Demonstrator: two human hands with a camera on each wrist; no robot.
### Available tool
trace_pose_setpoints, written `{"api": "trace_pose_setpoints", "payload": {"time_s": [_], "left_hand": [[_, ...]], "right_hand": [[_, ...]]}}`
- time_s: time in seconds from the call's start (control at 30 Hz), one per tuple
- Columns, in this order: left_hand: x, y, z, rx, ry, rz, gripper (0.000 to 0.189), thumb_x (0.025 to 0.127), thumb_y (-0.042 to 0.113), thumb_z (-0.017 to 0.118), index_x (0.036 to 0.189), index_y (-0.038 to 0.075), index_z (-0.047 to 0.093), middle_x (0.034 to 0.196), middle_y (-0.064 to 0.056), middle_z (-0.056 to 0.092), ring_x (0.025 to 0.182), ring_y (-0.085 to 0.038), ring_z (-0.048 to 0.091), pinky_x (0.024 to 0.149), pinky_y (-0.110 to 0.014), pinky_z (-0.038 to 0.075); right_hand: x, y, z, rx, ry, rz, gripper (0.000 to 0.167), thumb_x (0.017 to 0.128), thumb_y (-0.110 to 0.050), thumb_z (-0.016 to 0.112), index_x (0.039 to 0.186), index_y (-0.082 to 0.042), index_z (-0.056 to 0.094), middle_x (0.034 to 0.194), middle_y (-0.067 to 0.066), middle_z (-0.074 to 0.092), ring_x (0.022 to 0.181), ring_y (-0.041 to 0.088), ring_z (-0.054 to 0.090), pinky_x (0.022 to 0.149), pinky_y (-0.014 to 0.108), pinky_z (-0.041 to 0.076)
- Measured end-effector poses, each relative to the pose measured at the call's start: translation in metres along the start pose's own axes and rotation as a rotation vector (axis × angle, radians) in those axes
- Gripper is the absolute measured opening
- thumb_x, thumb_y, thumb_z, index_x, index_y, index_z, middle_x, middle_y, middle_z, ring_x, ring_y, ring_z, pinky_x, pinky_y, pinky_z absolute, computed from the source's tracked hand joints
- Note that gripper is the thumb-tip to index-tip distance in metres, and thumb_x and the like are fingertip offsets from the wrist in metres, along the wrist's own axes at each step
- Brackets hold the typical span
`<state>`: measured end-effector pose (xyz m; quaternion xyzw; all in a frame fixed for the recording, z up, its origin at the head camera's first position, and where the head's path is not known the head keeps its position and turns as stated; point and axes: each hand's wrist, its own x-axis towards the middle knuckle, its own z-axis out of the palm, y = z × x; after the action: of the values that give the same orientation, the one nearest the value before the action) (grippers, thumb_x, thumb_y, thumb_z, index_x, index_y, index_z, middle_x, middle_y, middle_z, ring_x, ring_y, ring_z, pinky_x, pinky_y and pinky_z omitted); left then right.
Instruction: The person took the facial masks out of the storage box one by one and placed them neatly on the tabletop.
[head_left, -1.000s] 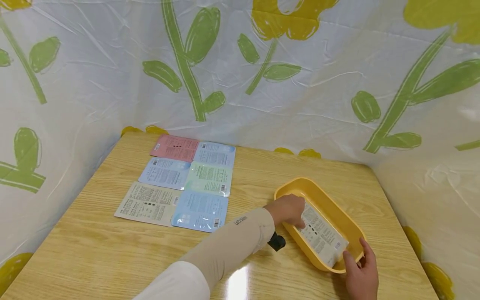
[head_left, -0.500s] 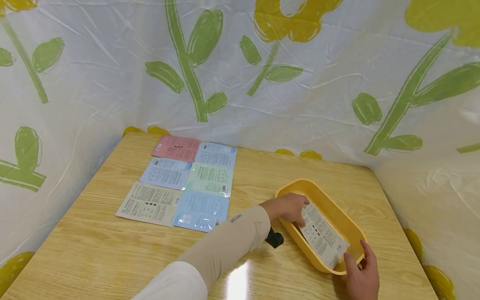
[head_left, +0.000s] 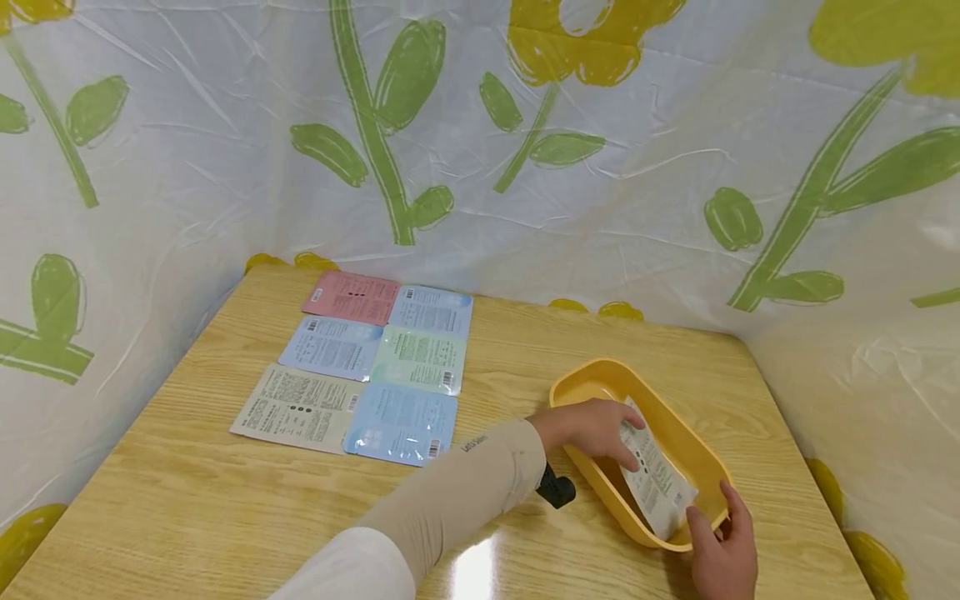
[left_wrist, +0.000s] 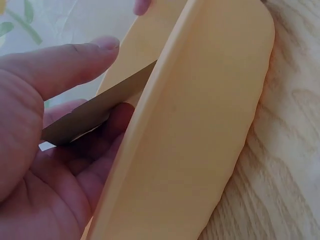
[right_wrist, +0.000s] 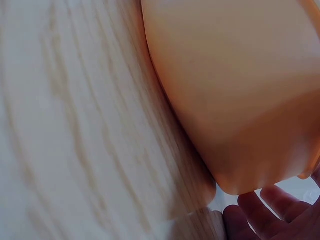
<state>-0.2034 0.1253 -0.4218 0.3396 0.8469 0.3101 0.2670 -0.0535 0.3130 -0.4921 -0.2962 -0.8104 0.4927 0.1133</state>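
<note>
Reaching over the near-left wall of the yellow plastic bin (head_left: pixel 678 425), my left hand (head_left: pixel 596 429) holds a beige sheet mask packet (head_left: pixel 660 496) by its far-left end. That end is raised and the packet tilts, its other end low in the bin. In the left wrist view, fingers curl beneath the packet (left_wrist: pixel 100 110) and the thumb lies above it. My right hand (head_left: pixel 723 546) grips the bin's near-right end, thumb at the rim and fingers outside. In the right wrist view, those fingertips (right_wrist: pixel 255 212) are by the bin's outer wall (right_wrist: pixel 235 100).
Several flat packets lie side by side on the left of the wooden table (head_left: pixel 187 492): a pink one (head_left: pixel 351 296), a green one (head_left: pixel 420 358), a beige one (head_left: pixel 300 408) and blue ones, including a front one (head_left: pixel 401 423). A flower-patterned curtain (head_left: pixel 637 192) surrounds the table.
My left hand has moved right over the bin, and the packet's far-left end has come up with it. My right hand stays on the bin's end.
</note>
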Motion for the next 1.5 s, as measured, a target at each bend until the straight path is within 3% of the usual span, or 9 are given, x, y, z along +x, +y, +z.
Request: {"api": "trace_pose_setpoints", "payload": {"time_s": [0.37,0.5,0.73,0.87,1.1,1.17,1.27,1.37,1.5], "left_hand": [[0.000,0.007,0.006,-0.004,0.017,-0.007,0.055,0.091,0.029,0.077,0.142,0.025,0.056,0.140,0.017,0.052,0.127,0.002,0.047,0.091,-0.013,0.040],[0.001,0.007,0.005,-0.034,0.042,-0.012,0.055,0.090,0.024,0.077,0.141,0.027,0.058,0.138,0.019,0.053,0.114,0.004,0.050,0.084,-0.013,0.041],[-0.004,0.007,-0.004,-0.032,0.067,0.027,0.054,0.090,0.020,0.076,0.141,0.029,0.058,0.139,0.019,0.053,0.104,0.001,0.050,0.076,-0.015,0.042],[-0.009,0.005,-0.011,-0.037,0.091,0.062,0.054,0.090,0.019,0.077,0.140,0.028,0.059,0.139,0.019,0.053,0.106,0.002,0.049,0.080,-0.013,0.040],[-0.017,-0.001,-0.020,-0.133,0.122,0.085,0.055,0.089,0.016,0.077,0.140,0.026,0.059,0.140,0.018,0.052,0.117,0.004,0.046,0.082,-0.015,0.041],[-0.021,-0.004,-0.024,-0.183,0.128,0.075,0.055,0.089,0.014,0.077,0.140,0.027,0.059,0.140,0.019,0.052,0.109,0.001,0.049,0.074,-0.018,0.044],[-0.028,-0.007,-0.029,-0.244,0.142,0.068,0.054,0.090,0.013,0.076,0.139,0.028,0.059,0.140,0.019,0.052,0.081,-0.003,0.053,0.060,-0.020,0.044],[-0.035,-0.009,-0.034,-0.278,0.152,0.076,0.054,0.090,0.013,0.076,0.140,0.027,0.059,0.141,0.018,0.051,0.060,-0.009,0.045,0.051,-0.021,0.040],[-0.043,-0.014,-0.039,-0.317,0.154,0.103,0.054,0.091,0.011,0.075,0.141,0.025,0.058,0.144,0.014,0.050,0.059,-0.011,0.042,0.049,-0.023,0.037]], "right_hand": [[0.001,0.004,0.002,0.037,0.006,-0.014,0.066,0.101,-0.020,0.053,0.159,-0.008,0.024,0.150,0.027,0.036,0.094,-0.009,0.040,0.068,0.002,0.037],[0.001,0.002,0.001,0.015,0.003,-0.002,0.067,0.101,-0.023,0.052,0.160,-0.009,0.023,0.153,0.026,0.035,0.094,-0.008,0.040,0.066,0.002,0.037],[0.001,-0.002,0.001,-0.022,0.001,0.016,0.067,0.102,-0.027,0.050,0.160,-0.011,0.023,0.157,0.022,0.032,0.109,0.008,0.044,0.070,0.001,0.035],[0.002,-0.002,0.002,-0.028,0.002,0.025,0.068,0.101,-0.029,0.051,0.160,-0.012,0.023,0.158,0.018,0.029,0.114,0.012,0.043,0.073,0.002,0.033],[0.002,0.001,0.000,-0.027,-0.004,0.008,0.068,0.102,-0.029,0.050,0.160,-0.010,0.022,0.156,0.021,0.031,0.105,0.004,0.042,0.068,0.002,0.035],[0.001,0.001,0.000,-0.037,-0.004,0.003,0.067,0.102,-0.028,0.050,0.160,-0.010,0.022,0.158,0.021,0.029,0.107,0.006,0.042,0.068,0.002,0.034],[0.000,0.000,-0.001,-0.057,0.001,-0.002,0.066,0.102,-0.026,0.051,0.160,-0.009,0.024,0.159,0.019,0.026,0.108,0.009,0.042,0.067,0.002,0.033],[0.000,-0.001,-0.002,-0.059,-0.004,-0.011,0.066,0.102,-0.024,0.051,0.160,-0.008,0.023,0.160,0.020,0.025,0.107,0.008,0.042,0.067,0.002,0.034],[0.000,-0.001,-0.003,-0.053,-0.004,-0.012,0.066,0.102,-0.024,0.051,0.160,-0.008,0.023,0.160,0.020,0.025,0.108,0.008,0.043,0.067,0.001,0.034]]}}
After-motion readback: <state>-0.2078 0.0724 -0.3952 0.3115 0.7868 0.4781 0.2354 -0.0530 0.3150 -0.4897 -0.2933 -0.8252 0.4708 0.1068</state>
